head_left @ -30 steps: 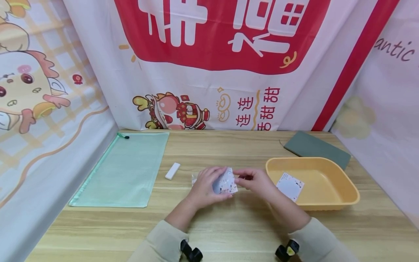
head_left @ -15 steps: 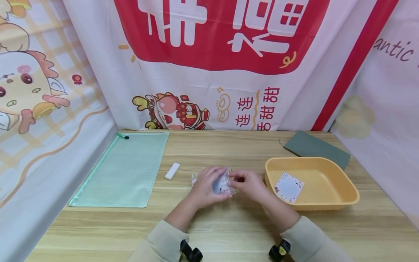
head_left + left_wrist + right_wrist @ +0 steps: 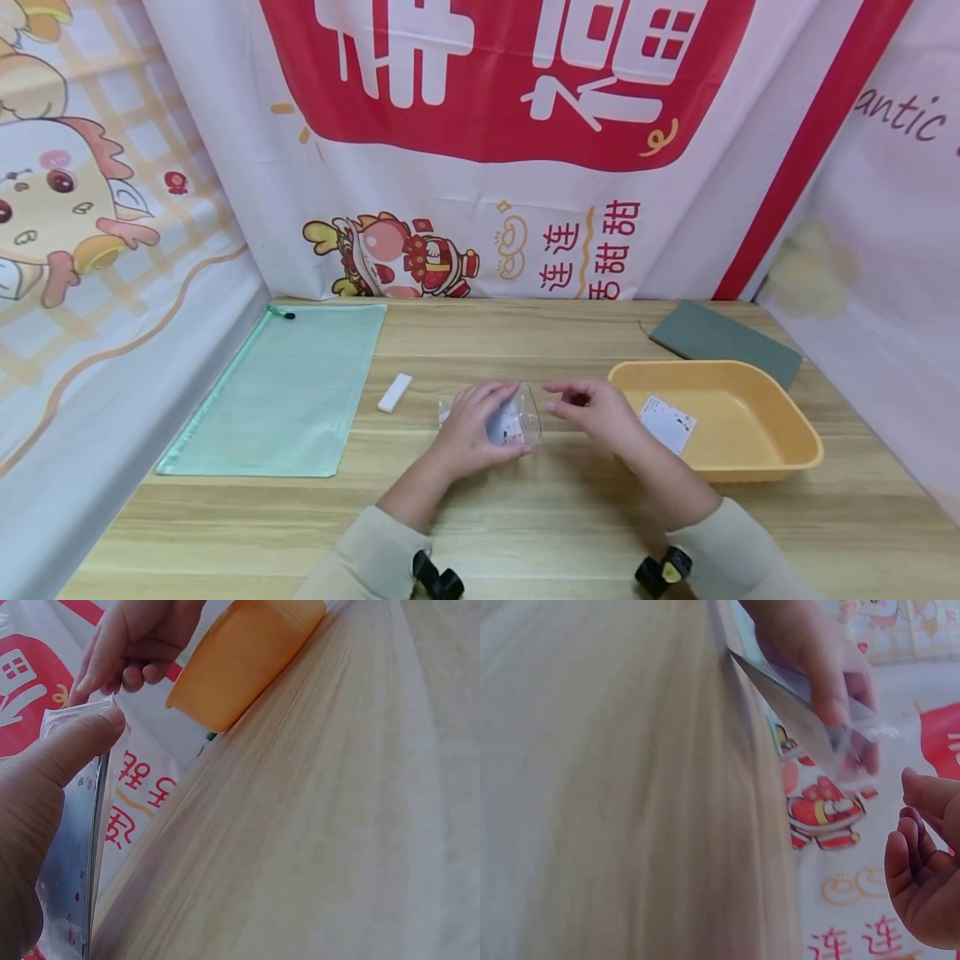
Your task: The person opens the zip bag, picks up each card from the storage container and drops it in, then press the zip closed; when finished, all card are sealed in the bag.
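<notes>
My left hand (image 3: 480,425) grips a clear plastic sleeve (image 3: 531,417) with light blue-white printed note sheets (image 3: 504,423) inside, above the table. In the left wrist view, the thumb lies over the sleeve's upper end and the sheets (image 3: 69,862) stand edge-on. The sleeve's right end juts past the fingers, clear and without paper. My right hand (image 3: 596,412) hovers just right of that end, apart from it, fingers loosely bent. The right wrist view shows nothing between its fingertips (image 3: 913,787). Part of the sleeve is hidden behind my left hand.
A yellow tray (image 3: 750,467) on the right holds one printed note sheet (image 3: 666,423). Behind it lies a dark green notebook-like flat object (image 3: 723,337). Left of my hands are a small white block (image 3: 394,392) and a pale green zip pouch (image 3: 277,392).
The patterned sheet that stuck out at the sleeve's right end has gone in, pushed by my right fingers. My right hand has since drawn back rightward off the sleeve; my left hand stays put.
</notes>
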{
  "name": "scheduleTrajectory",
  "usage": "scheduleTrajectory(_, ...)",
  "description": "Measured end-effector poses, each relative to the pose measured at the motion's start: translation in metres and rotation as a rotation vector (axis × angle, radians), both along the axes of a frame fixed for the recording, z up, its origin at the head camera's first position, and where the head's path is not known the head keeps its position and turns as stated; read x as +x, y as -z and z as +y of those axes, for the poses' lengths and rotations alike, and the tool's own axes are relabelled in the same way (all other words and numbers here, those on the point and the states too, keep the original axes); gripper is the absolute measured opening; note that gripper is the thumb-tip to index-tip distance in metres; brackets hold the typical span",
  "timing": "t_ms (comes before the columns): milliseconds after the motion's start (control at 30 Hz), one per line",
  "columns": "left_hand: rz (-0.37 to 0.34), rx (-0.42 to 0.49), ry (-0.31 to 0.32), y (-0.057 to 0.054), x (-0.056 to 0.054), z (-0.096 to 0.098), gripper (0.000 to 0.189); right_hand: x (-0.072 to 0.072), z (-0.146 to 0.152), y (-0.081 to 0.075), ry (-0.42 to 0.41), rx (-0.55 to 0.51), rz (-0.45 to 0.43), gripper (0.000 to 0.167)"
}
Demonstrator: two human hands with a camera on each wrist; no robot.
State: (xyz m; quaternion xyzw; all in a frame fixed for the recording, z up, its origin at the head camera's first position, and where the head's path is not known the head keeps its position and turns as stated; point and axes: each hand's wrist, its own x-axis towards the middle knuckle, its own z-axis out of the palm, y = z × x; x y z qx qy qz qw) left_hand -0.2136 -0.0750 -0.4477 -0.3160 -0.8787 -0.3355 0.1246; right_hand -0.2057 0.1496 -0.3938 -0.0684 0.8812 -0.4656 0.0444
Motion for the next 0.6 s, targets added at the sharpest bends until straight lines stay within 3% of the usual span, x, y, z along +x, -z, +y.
scheduleTrajectory(133,0.004,-0.002,-0.005,0.000,0.000,0.000,0.088,0.000,0.030,-0.009,0.032,0.044,0.043,0.034)
scheduleTrajectory(267,0.007,-0.009,-0.011,0.000,0.000,0.000,0.088,-0.002,0.062,-0.013,0.080,0.099,0.030,0.039)
scheduleTrajectory(433,-0.002,-0.009,-0.015,0.000,0.000,0.000,0.087,-0.007,0.098,-0.009,0.134,0.184,0.011,0.044)
scheduleTrajectory(600,-0.011,-0.005,-0.019,0.001,0.000,0.000,0.086,-0.013,0.127,0.001,0.113,0.255,-0.075,0.051)
